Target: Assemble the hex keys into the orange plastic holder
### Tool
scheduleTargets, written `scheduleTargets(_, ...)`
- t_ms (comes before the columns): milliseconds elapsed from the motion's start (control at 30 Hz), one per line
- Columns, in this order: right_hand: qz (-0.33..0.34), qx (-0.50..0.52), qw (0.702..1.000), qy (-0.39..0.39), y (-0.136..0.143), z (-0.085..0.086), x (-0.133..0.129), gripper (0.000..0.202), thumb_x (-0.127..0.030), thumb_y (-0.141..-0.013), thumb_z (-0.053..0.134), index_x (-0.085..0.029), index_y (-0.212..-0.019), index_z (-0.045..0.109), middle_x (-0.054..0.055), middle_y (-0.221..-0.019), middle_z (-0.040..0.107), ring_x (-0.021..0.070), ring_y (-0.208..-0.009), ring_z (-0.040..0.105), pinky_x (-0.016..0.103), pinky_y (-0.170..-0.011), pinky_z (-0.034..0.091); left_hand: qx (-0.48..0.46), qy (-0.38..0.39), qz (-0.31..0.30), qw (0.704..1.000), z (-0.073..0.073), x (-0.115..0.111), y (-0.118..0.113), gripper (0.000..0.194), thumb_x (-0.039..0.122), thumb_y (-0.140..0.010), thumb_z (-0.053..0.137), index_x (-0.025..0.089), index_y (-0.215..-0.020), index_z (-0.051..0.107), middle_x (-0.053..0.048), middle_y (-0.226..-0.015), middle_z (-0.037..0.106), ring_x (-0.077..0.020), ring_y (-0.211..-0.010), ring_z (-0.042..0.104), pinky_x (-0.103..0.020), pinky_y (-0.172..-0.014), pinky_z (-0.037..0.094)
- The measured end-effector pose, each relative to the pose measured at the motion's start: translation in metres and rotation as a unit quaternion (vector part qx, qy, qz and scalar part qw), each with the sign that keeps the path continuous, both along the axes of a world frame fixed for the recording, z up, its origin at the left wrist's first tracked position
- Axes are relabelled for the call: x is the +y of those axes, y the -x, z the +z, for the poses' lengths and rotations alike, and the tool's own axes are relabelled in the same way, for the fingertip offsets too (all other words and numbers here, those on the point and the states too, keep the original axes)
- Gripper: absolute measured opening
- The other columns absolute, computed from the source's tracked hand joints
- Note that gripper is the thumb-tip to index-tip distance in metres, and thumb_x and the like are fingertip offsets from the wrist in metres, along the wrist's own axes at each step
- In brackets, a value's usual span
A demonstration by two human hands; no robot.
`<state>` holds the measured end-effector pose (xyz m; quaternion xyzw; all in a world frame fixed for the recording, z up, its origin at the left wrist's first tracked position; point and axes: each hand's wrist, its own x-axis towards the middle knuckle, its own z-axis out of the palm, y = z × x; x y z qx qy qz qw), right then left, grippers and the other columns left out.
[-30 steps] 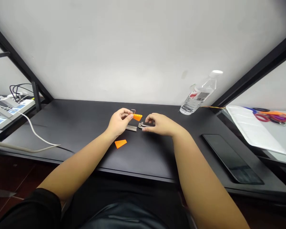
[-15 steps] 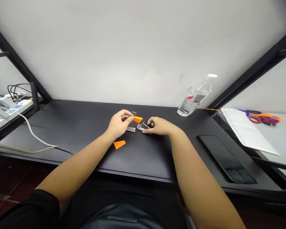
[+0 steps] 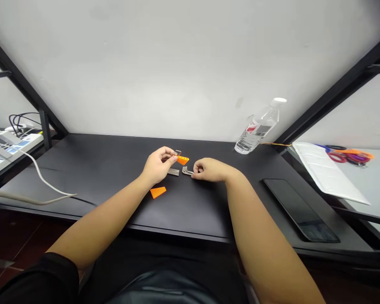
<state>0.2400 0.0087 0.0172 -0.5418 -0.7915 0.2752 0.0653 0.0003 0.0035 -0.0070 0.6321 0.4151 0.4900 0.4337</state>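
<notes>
An orange holder with a row of holes is pinched in my left hand, and a small bent metal key shows at its top. Below those fingers several straight metal rods lie on the black table. My right hand is closed at the ends of several L-shaped hex keys on the tabletop; its fingertips hide what they grip. Nearer the front edge lies a separate orange piece, touched by neither hand.
A water bottle stands tilted in view at the back right. On the right lie a black tablet, a white padded sheet and colourful scissors. Power strips and a pale cable are at the left.
The fingers of my right hand have closed together at the hex keys, and the slanted key between them no longer shows. My left hand has barely moved.
</notes>
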Motion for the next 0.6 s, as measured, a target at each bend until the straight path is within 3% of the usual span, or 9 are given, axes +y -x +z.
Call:
scheduleTargets(100, -0.031, 0.079, 0.993, -0.086, 0.000, 0.003, -0.001, 0.026, -0.048, -0.080, 0.071, -0.023, -0.074, 0.067, 0.000, -0.070, 0.067, 0.0152, -0.059, 0.054, 0.029, -0.055, 0.040, -0.007, 0.001, -0.001, 1.000, -0.001, 0.001, 0.000, 0.023, 0.040, -0.084, 0.073, 0.020, -0.093, 0.066, -0.003, -0.086, 0.074, -0.0152, -0.073, 0.066, -0.029, -0.070, 0.049)
scheduleTargets(167, -0.075, 0.177, 0.970, -0.147, 0.004, 0.004, 0.001, 0.030, -0.052, -0.083, 0.069, -0.022, -0.079, 0.070, 0.000, -0.071, 0.067, 0.0157, -0.063, 0.056, 0.030, -0.059, 0.043, -0.008, -0.005, -0.002, 1.000, -0.001, 0.001, 0.000, 0.023, 0.039, -0.084, 0.073, 0.020, -0.093, 0.066, -0.004, -0.088, 0.075, -0.0161, -0.077, 0.068, -0.029, -0.072, 0.050)
scheduleTargets(333, -0.147, 0.485, 0.835, -0.215, 0.028, 0.000, 0.008, 0.033, -0.053, -0.077, 0.078, -0.022, -0.087, 0.075, 0.004, -0.090, 0.071, 0.0178, -0.080, 0.062, 0.034, -0.077, 0.052, -0.006, -0.027, -0.006, 1.000, 0.002, -0.001, 0.000, 0.020, 0.037, -0.086, 0.071, 0.020, -0.096, 0.066, -0.008, -0.104, 0.076, -0.0196, -0.091, 0.071, -0.033, -0.080, 0.053)
scheduleTargets(400, -0.161, 0.537, 0.805, -0.196, 0.037, -0.002, 0.008, 0.035, -0.055, -0.075, 0.080, -0.023, -0.090, 0.076, 0.004, -0.091, 0.071, 0.0171, -0.078, 0.062, 0.035, -0.077, 0.054, -0.007, -0.032, -0.003, 0.999, 0.003, -0.002, 0.000, 0.020, 0.036, -0.087, 0.071, 0.020, -0.096, 0.066, -0.008, -0.105, 0.076, -0.0198, -0.091, 0.072, -0.034, -0.081, 0.053)
scheduleTargets(500, -0.158, 0.547, 0.804, -0.173, 0.043, -0.004, 0.005, 0.036, -0.054, -0.073, 0.082, -0.023, -0.092, 0.076, 0.002, -0.085, 0.071, 0.0169, -0.075, 0.063, 0.036, -0.079, 0.056, -0.012, -0.030, 0.002, 0.999, 0.004, -0.002, 0.000, 0.021, 0.037, -0.086, 0.071, 0.020, -0.096, 0.066, -0.007, -0.100, 0.076, -0.0192, -0.089, 0.072, -0.033, -0.080, 0.054)
scheduleTargets(600, -0.134, 0.524, 0.821, -0.182, 0.044, -0.002, 0.000, 0.033, -0.053, -0.075, 0.082, -0.023, -0.087, 0.076, 0.002, -0.084, 0.073, 0.0195, -0.081, 0.068, 0.038, -0.086, 0.057, -0.018, -0.026, 0.006, 0.999, 0.003, -0.001, 0.000, 0.021, 0.038, -0.085, 0.072, 0.020, -0.095, 0.065, -0.005, -0.095, 0.076, -0.0186, -0.087, 0.071, -0.032, -0.079, 0.054)
